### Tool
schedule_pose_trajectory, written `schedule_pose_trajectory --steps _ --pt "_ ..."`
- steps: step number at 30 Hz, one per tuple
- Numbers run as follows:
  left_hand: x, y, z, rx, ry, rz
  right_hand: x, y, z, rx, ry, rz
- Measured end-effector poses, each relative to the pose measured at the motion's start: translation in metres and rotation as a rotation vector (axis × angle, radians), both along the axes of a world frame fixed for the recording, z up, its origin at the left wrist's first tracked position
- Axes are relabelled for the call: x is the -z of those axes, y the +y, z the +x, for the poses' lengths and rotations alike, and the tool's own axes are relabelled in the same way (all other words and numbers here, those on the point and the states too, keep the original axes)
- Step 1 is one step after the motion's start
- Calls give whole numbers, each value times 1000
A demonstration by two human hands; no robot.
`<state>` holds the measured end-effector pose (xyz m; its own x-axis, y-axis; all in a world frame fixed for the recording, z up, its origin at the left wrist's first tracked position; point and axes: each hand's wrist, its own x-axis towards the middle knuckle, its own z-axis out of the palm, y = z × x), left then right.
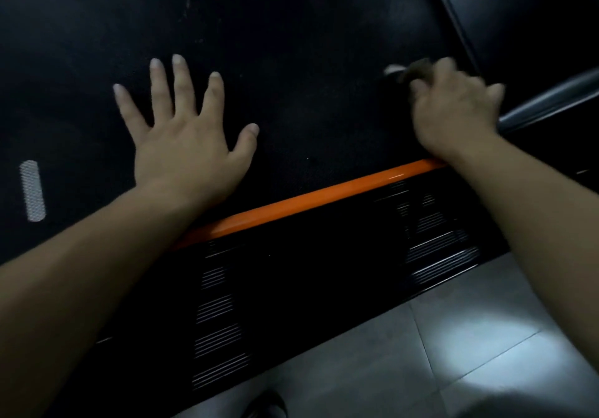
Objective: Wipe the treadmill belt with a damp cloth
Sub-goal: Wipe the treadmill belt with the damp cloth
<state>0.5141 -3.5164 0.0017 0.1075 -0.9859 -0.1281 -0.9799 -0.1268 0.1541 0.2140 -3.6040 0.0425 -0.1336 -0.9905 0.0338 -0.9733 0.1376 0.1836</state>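
The black treadmill belt (pixel 291 60) fills the upper part of the head view. My left hand (pixel 184 138) lies flat on it with the fingers spread. On the belt's right side my right hand (pixel 453 112) is blurred, its fingers curled round a small dark brownish cloth (pixel 416 70) that pokes out beyond the knuckles. A pale spot (pixel 393 69) shows just left of the cloth; I cannot tell what it is.
An orange strip (pixel 308 202) runs along the belt's near edge, with a black ribbed side rail (pixel 324 271) below it. Grey floor tiles (pixel 453 352) lie at the bottom right. A dark metal frame bar (pixel 551 99) crosses at the right. A white mark (pixel 32 190) sits at left.
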Motion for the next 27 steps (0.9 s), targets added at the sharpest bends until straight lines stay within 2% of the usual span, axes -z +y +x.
schedule_pose_trajectory --steps 2,3,5,8,10,13,16,18,20,22,27 --pt "1 -1 0 3 0 -8 -7 -11 -21 241 -8 -18" --pt "3 -2 0 4 -4 -14 -8 -11 -21 276 -24 -14" --pt "5 -2 -1 9 -19 -28 -1 2 -5 190 -90 -4" --pt "8 0 1 7 -18 -48 2 34 12 -52 -335 23" --pt "6 0 2 28 -11 -49 -5 40 8 -75 -437 27" --pt "2 1 8 71 29 -36 -12 31 2 57 -379 -52" --pt "0 5 30 170 40 -69 -7 33 30 168 -361 -103" --pt "-1 10 56 248 53 -116 -1 46 71 76 -372 -58" --pt "-1 18 84 287 55 -120 3 65 106 -113 -382 27" --pt "-1 25 106 313 38 -103 -1 74 117 -173 -351 53" --pt "-2 38 139 284 41 -84 -1 55 123 197 -406 -105"
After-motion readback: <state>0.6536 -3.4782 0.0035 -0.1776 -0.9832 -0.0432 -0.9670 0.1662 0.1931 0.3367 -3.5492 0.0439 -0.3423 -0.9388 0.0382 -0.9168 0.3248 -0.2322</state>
